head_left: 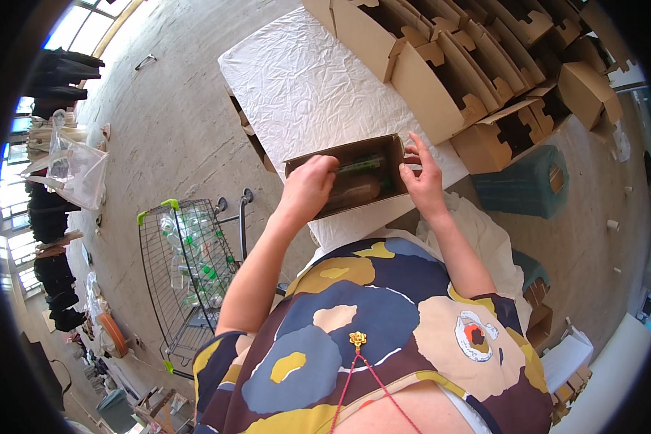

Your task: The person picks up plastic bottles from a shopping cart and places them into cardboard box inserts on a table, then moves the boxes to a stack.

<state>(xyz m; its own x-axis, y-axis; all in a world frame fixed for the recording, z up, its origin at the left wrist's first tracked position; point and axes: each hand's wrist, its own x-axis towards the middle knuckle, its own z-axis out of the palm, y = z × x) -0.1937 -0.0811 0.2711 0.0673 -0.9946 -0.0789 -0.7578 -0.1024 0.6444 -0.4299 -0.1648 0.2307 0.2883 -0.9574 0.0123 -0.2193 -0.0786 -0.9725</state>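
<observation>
An open cardboard box (pixel 347 209) lies in front of me on a table with a white cover (pixel 304 94). Inside it are plastic bottles (pixel 354 189), one with green showing; the box's shadow blurs their details. My left hand (pixel 312 186) is at the box's left end, fingers curled closed over the inside; their tips and whatever they hold are hidden. At the right end, my right hand (pixel 422 179) has thumb and fingers apart beside the box wall, holding nothing visible.
Many open cardboard boxes (pixel 441 87) crowd the table's far right. A wire cart (pixel 184 267) with clear, green-capped bottles stands to my left. Teal bins (pixel 521 184) are on the right. Dark garments (pixel 54 217) and a clear plastic bag (pixel 76 163) hang at the far left.
</observation>
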